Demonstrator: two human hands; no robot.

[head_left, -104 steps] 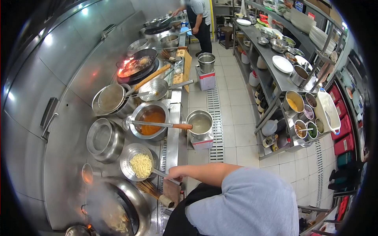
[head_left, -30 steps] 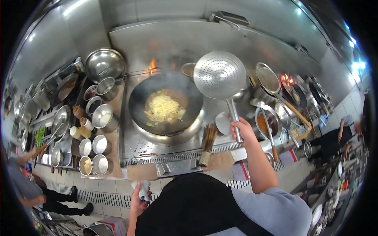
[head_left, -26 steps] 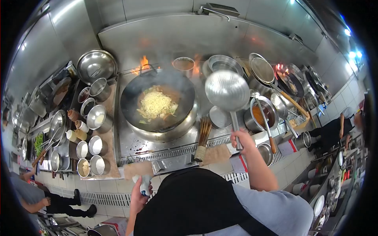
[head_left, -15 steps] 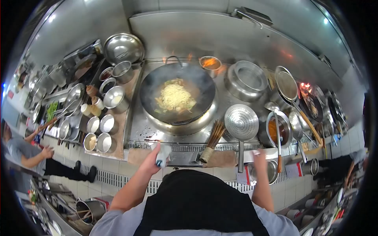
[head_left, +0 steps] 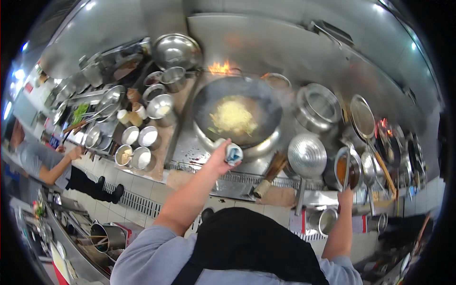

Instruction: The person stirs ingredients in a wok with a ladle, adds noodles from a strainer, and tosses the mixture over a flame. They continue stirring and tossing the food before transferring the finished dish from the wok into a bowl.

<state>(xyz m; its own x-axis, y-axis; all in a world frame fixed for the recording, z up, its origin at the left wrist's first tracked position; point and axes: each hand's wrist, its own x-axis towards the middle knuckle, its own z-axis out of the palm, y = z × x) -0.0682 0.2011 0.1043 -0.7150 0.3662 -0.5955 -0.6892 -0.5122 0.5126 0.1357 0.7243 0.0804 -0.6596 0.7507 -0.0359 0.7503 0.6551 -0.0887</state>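
A folded white-and-blue cloth (head_left: 233, 155) is bunched in my left hand (head_left: 222, 160), its fingers closed around it right at the near rim of a large black wok (head_left: 203, 111). Pale noodles (head_left: 232, 115) with bits of greens lie steaming in the wok. My right hand (head_left: 346, 195) is wrapped round the handle end of a long metal ladle (head_left: 347, 167). The ladle lies across a pot of orange liquid (head_left: 341, 171), its far end blurred. Left of that pot rests a perforated strainer (head_left: 307, 155), handle pointing toward me.
Flames (head_left: 220, 68) rise behind the wok. A bamboo brush (head_left: 270, 175) lies at the stove's front edge. Seasoning tins (head_left: 141, 158) and bottles (head_left: 134, 118) stand at left. A stockpot (head_left: 316, 109) sits to the right. Another person (head_left: 52, 164) stands at far left.
My left hand has moved forward with the cloth to the wok's near rim. My right hand has reached out and taken hold of the ladle. The camera view has tilted and shifted.
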